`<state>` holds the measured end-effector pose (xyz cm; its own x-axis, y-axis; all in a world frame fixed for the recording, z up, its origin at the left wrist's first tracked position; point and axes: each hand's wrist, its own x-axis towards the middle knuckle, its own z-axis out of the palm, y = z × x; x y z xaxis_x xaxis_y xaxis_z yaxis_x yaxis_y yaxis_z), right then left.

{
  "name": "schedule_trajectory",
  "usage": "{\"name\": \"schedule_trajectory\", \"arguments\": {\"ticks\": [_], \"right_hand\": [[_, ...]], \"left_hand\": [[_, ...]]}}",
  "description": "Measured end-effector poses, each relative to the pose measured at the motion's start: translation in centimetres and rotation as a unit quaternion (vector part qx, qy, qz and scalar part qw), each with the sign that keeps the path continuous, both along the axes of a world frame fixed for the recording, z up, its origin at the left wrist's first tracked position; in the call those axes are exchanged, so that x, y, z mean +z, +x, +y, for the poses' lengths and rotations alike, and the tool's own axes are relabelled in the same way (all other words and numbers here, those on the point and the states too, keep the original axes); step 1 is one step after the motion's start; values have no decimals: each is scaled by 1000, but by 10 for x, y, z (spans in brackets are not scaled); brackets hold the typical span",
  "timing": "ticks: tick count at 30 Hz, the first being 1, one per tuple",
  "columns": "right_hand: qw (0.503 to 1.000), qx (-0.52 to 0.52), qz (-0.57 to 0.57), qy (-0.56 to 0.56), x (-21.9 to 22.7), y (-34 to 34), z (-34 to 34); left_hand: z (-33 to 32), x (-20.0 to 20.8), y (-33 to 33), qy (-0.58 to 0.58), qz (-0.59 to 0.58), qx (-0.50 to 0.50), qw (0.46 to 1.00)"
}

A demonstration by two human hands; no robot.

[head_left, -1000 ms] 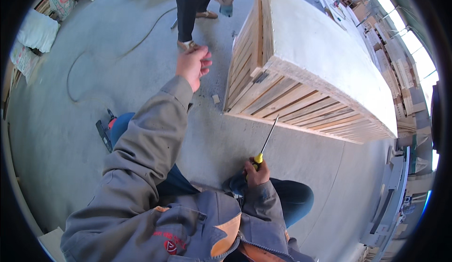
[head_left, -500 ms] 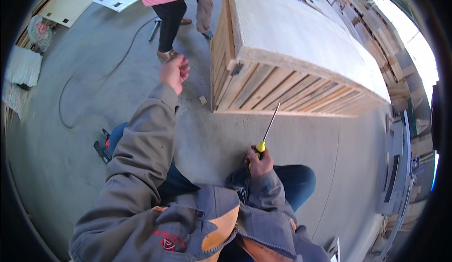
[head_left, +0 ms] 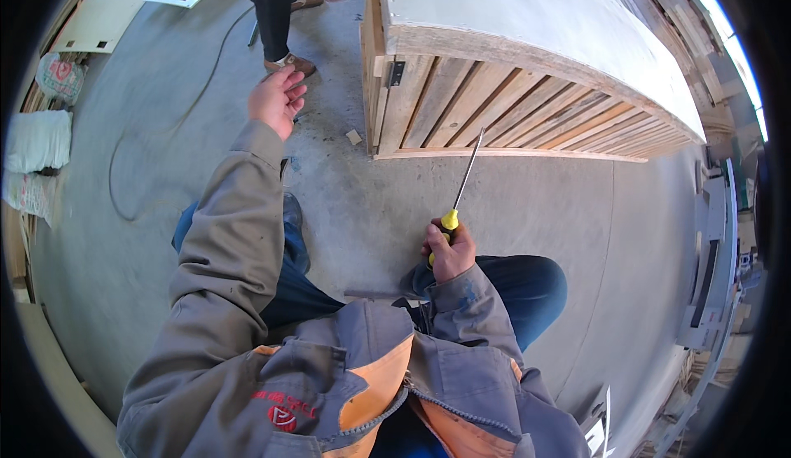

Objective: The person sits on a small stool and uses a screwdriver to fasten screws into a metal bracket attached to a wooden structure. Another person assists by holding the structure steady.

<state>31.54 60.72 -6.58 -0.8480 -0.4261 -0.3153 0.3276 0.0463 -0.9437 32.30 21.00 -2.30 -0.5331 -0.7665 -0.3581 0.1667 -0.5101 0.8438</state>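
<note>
My right hand [head_left: 450, 250] is wrapped round the yellow and black handle of a screwdriver [head_left: 466, 179]. Its long metal shaft points up and away from me, with the tip in front of the slatted side of a wooden crate [head_left: 486, 104] in this view. I cannot tell whether the tip touches the slats. My left hand [head_left: 278, 104] is raised out ahead on a stretched arm, left of the crate. Its fingers are loosely curled and apart, and nothing shows in them. A small black hinge [head_left: 397, 74] sits at the crate's near left corner.
Beyond my left hand stands a person in dark trousers [head_left: 276, 13] and brown shoes. A hose [head_left: 206, 95] curves over the concrete floor at left. White sacks [head_left: 39, 141] and pale boards [head_left: 115, 5] lie along the left side. A small offcut [head_left: 353, 137] lies by the crate.
The crate and the other person sit higher in the picture. My left hand has shifted left and its fingers have spread a little. The screwdriver stays in my right hand.
</note>
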Motion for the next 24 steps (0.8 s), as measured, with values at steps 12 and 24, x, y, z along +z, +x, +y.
{"name": "schedule_trajectory", "arguments": {"ticks": [12, 24], "right_hand": [[998, 19, 14, 51, 4, 0, -2], [999, 13, 21, 42, -12, 1, 1]], "left_hand": [[-2, -1, -5, 29, 48, -5, 998], [12, 14, -2, -22, 59, -9, 998]]}}
